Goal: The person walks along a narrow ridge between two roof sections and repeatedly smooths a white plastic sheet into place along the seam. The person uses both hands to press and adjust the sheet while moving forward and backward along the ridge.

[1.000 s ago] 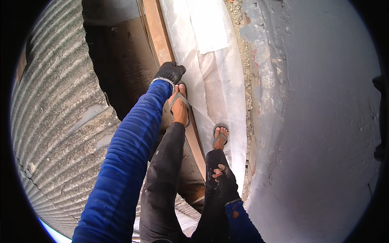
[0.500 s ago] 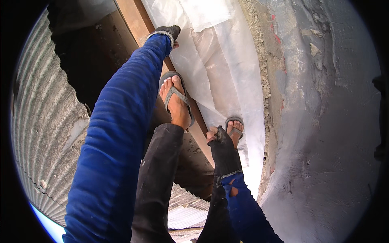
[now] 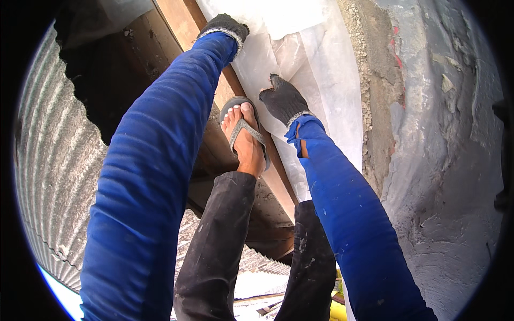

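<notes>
My left hand (image 3: 227, 28), in a dark knitted glove, is at the top by the wooden beam (image 3: 233, 85) and the edge of a translucent white plastic sheet (image 3: 332, 80). Its fingers are hidden behind the back of the glove. Lower and to the right, my right hand (image 3: 285, 100), in a similar glove, is over the sheet. Its fingers are mostly turned away from view, and whether they grip the plastic cannot be made out. Both blue sleeves reach up from the lower edge. My sandalled left foot (image 3: 247, 128) stands on the beam; the other foot is hidden.
A dark opening (image 3: 107, 69) with a ragged edge lies left of the beam. Grey corrugated roofing (image 3: 59, 160) borders it. On the right rises a rough grey plastered wall (image 3: 444, 187), with crumbly mortar (image 3: 369, 69) along the sheet. Something yellow (image 3: 338, 310) shows at the bottom.
My right hand has moved up and away from beside my right foot to a place over the sheet, nearer my left hand. My left hand has shifted slightly up and right.
</notes>
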Action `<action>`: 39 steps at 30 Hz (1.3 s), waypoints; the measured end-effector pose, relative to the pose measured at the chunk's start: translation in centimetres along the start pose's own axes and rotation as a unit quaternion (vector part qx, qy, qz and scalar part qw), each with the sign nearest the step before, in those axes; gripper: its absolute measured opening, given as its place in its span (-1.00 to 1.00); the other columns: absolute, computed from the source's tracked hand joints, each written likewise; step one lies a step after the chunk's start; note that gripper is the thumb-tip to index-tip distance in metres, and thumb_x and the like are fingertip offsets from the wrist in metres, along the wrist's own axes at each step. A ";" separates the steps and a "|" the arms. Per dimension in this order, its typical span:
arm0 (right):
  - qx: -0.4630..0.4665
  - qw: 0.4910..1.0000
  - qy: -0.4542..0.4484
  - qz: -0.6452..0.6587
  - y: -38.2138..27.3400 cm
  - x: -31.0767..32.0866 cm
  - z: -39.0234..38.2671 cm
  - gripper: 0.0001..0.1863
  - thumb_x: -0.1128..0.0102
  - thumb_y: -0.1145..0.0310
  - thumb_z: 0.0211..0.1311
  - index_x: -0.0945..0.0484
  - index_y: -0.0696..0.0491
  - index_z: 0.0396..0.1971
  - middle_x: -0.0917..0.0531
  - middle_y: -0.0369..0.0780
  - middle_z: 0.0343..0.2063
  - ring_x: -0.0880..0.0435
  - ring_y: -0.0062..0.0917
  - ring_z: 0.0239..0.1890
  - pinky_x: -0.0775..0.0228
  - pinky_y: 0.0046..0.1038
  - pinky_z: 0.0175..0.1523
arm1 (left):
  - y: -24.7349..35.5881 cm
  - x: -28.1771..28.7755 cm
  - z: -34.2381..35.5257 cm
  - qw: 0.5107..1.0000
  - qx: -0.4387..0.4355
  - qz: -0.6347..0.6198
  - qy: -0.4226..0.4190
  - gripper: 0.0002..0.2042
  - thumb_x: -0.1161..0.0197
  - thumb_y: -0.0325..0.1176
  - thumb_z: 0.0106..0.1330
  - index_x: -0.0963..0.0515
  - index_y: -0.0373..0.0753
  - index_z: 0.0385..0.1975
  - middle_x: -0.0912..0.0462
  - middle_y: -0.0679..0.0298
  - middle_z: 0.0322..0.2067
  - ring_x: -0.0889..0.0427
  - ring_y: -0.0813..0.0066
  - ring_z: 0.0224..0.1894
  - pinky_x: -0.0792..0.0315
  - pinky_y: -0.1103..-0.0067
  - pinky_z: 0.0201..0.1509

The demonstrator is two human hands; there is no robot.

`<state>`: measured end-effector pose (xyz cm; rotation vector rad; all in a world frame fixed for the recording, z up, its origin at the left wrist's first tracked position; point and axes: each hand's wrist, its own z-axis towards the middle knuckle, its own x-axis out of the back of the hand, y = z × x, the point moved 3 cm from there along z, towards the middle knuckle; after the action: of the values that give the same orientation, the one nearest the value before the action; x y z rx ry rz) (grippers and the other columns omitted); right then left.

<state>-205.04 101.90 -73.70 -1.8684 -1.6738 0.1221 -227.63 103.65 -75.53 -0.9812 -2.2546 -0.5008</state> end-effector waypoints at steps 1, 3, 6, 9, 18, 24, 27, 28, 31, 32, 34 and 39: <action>-0.001 1.000 0.007 -0.002 0.3 0.2 0.1 -0.30 -0.11 0.10 0.09 -0.37 0.23 0.19 -0.61 0.04 -0.05 -0.59 -0.15 0.02 -0.38 -0.27 0.13 | 0.0 -0.2 0.0 0.998 0.015 -0.052 -0.012 -0.60 -0.09 -0.08 0.25 -0.62 -0.23 -0.08 -0.65 0.00 -0.08 -0.61 -0.02 0.01 -0.42 0.27 0.14; -0.014 1.000 0.008 0.020 0.6 0.6 -0.1 -0.31 -0.13 0.11 0.08 -0.38 0.21 0.18 -0.61 0.03 -0.04 -0.59 -0.16 0.01 -0.38 -0.27 0.13 | -0.4 -0.4 0.3 0.963 0.146 -0.219 0.065 -0.71 -0.12 -0.24 0.29 -0.60 -0.22 -0.09 -0.69 0.04 -0.16 -0.65 0.06 -0.05 -0.44 0.28 0.11; -0.029 0.992 0.110 0.061 0.5 1.6 -0.9 -0.33 -0.15 0.12 0.08 -0.39 0.19 0.17 -0.59 0.03 -0.02 -0.58 -0.16 0.02 -0.38 -0.27 0.13 | -1.0 -1.3 1.7 0.955 0.159 -0.248 -0.033 -0.73 -0.20 -0.28 0.27 -0.58 -0.22 -0.09 -0.68 0.07 -0.16 -0.65 0.10 -0.05 -0.45 0.27 0.11; -0.029 0.986 0.156 0.045 0.1 2.1 -0.7 -0.42 -0.14 0.19 0.10 -0.42 0.18 0.12 -0.50 0.13 0.07 -0.52 -0.08 0.10 -0.37 -0.24 0.18 | -1.7 -1.4 2.7 0.970 0.075 -0.222 -0.062 -0.59 -0.31 -0.19 0.21 -0.51 -0.20 0.03 -0.62 0.07 -0.03 -0.58 0.10 0.06 -0.41 0.29 0.20; -0.014 0.990 0.123 -0.061 1.2 2.1 3.4 -0.57 -0.04 0.19 0.05 -0.63 0.10 -0.14 -0.60 0.08 -0.10 -0.58 -0.02 -0.06 -0.41 -0.14 0.08 | 0.8 -0.1 0.4 0.973 -0.139 0.178 -0.056 -0.56 -0.38 -0.19 0.16 -0.49 -0.24 0.00 -0.55 0.01 0.04 -0.55 0.05 0.08 -0.45 0.29 0.16; -0.006 0.986 0.150 -0.066 2.6 3.3 3.4 -0.60 -0.02 0.16 0.09 -0.62 0.07 -0.17 -0.63 0.04 -0.15 -0.58 -0.03 -0.07 -0.43 -0.16 0.04 | -1.1 -1.6 1.4 0.999 -0.007 -0.017 -0.047 -0.70 -0.32 -0.23 0.18 -0.55 -0.23 -0.16 -0.66 0.01 -0.20 -0.67 0.01 -0.15 -0.54 0.26 -0.07; 0.000 0.988 0.144 -0.060 2.7 3.6 3.4 -0.57 -0.01 0.13 0.12 -0.61 0.12 -0.16 -0.62 0.06 -0.14 -0.57 0.00 -0.06 -0.42 -0.15 0.04 | -1.4 -1.8 1.4 0.971 -0.167 0.166 0.047 -0.75 -0.12 -0.22 0.33 -0.52 -0.31 -0.41 -0.69 0.04 -0.45 -0.66 0.16 -0.45 -0.50 0.39 -0.36; 0.019 0.986 0.157 -0.054 2.6 3.7 3.2 -0.59 -0.03 0.14 0.13 -0.60 0.14 -0.18 -0.63 0.04 -0.19 -0.60 -0.04 -0.11 -0.44 -0.17 0.00 | -1.9 -1.8 1.6 0.984 -0.131 0.116 0.035 -0.75 -0.13 -0.21 0.32 -0.53 -0.30 -0.43 -0.69 0.04 -0.44 -0.66 0.15 -0.44 -0.50 0.37 -0.34; 0.017 0.983 0.182 0.014 3.2 3.8 1.9 -0.65 -0.10 0.19 0.13 -0.59 0.17 -0.25 -0.67 -0.04 -0.35 -0.66 -0.21 -0.29 -0.48 -0.28 -0.15 | -3.4 -2.5 2.8 0.921 0.200 -0.333 -0.025 -0.70 -0.09 -0.17 0.30 -0.55 -0.29 -0.48 -0.68 0.07 -0.43 -0.66 0.14 -0.40 -0.49 0.36 -0.21; -0.006 0.980 0.178 0.084 3.9 3.8 1.1 -0.68 -0.13 0.21 0.12 -0.58 0.16 -0.28 -0.66 -0.09 -0.42 -0.66 -0.30 -0.36 -0.48 -0.33 -0.21 | -3.3 -1.9 3.2 0.977 0.132 -0.164 -0.020 -0.68 -0.07 -0.15 0.29 -0.56 -0.30 -0.48 -0.68 0.06 -0.44 -0.67 0.13 -0.37 -0.49 0.35 -0.18; -0.001 0.963 0.233 0.136 5.4 4.1 -1.2 -0.82 -0.20 0.32 0.11 -0.55 0.11 -0.35 -0.58 -0.30 -0.58 -0.55 -0.62 -0.54 -0.40 -0.52 -0.37 | -2.8 -1.3 3.5 0.998 0.036 0.052 -0.002 -0.65 -0.04 -0.13 0.27 -0.57 -0.32 -0.49 -0.68 0.03 -0.45 -0.67 0.13 -0.33 -0.48 0.33 -0.12; -0.153 0.954 0.039 0.256 10.3 0.6 -6.4 -0.75 -0.15 0.22 0.21 -0.57 0.13 -0.33 -0.64 -0.25 -0.49 -0.57 -0.48 -0.41 -0.40 -0.43 -0.19 | -1.5 1.0 2.0 0.979 -0.019 0.189 0.071 -0.73 -0.10 -0.24 0.27 -0.60 -0.28 -0.21 -0.66 -0.03 -0.25 -0.59 0.10 -0.04 -0.41 0.31 0.10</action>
<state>-193.03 99.97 -73.47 -2.4754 -1.1696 -0.0035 -230.08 104.27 -76.46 -1.3140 -1.8787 -0.4313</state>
